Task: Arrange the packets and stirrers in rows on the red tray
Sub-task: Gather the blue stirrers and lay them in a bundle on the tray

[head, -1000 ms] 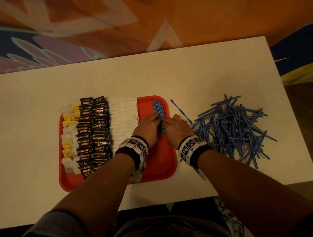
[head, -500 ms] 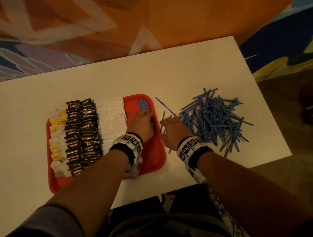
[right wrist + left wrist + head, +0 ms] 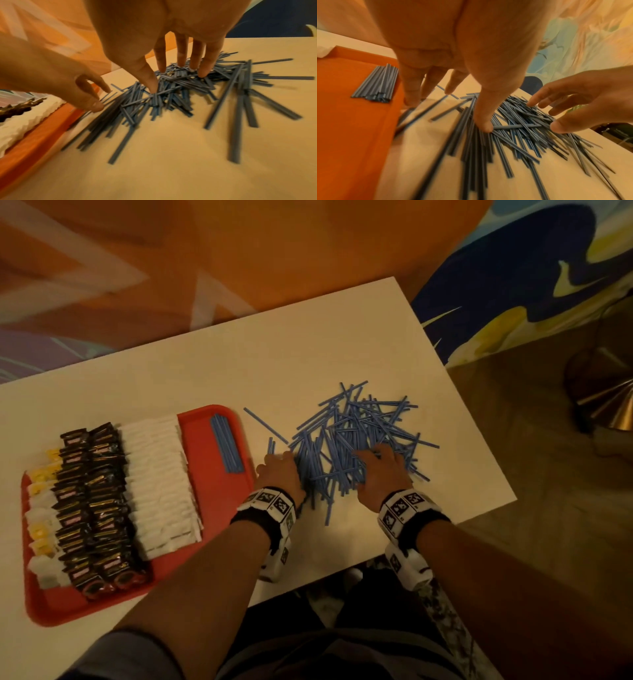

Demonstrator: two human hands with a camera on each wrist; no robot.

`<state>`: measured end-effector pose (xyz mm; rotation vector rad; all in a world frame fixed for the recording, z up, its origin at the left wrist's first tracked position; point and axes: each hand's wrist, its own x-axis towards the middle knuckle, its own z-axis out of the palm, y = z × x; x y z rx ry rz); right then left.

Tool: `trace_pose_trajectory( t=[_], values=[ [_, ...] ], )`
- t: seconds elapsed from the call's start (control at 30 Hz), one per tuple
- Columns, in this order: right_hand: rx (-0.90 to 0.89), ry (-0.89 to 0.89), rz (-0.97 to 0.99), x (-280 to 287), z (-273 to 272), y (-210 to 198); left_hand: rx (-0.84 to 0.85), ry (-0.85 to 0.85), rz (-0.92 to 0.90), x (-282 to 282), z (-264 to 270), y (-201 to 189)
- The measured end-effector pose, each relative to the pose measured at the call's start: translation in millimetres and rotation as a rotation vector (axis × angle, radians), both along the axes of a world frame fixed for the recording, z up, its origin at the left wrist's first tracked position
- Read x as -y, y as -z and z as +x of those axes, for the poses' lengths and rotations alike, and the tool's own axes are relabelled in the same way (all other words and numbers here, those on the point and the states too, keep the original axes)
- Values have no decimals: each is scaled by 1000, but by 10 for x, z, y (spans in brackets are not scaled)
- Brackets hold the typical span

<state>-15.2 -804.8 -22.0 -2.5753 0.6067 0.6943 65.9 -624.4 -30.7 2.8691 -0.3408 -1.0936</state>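
1. A loose pile of blue stirrers [image 3: 356, 440] lies on the white table [image 3: 239, 364] just right of the red tray [image 3: 219, 501]; both hands are down on it, the left hand [image 3: 282, 474] at the pile's left edge beside the tray, the right hand [image 3: 382, 470] on its near-right part.
2. A small aligned bundle of stirrers [image 3: 226, 446] lies on the tray's bare right part, apart from both hands.
3. Left of that bundle the tray holds a row of white packets [image 3: 159, 484], two rows of black packets [image 3: 90, 505], and yellow-and-white packets [image 3: 41, 508] at the far left edge.
4. Print on the black packets is too small to read, and both wrist views are blurred towards their lower edges. The palms hide the stirrers directly beneath them in the head view.
5. The left hand's fingers [image 3: 484, 121] are stretched out straight, with tips touching stirrers and the table; nothing is gripped.
6. The right hand's fingers [image 3: 204, 67] are spread and extended, tips pressing onto the pile, thumb touching a crossed stirrer; it holds nothing.
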Motion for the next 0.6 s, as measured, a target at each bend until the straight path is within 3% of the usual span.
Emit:
trace_pose_trajectory(
  t=[0.27,0.33,0.43,0.6],
  values=[
    [70,-103,249,220,-1,82,183,-208,-340,446,-106,4],
    [99,-86,272,322,-10,57,236,-338,-276,510,-105,-33],
    [117,-61,281,452,-14,40,67,-483,-97,636,-89,-70],
    [107,-59,310,556,-7,52,13,-467,-87,946,-20,31]
  ],
)
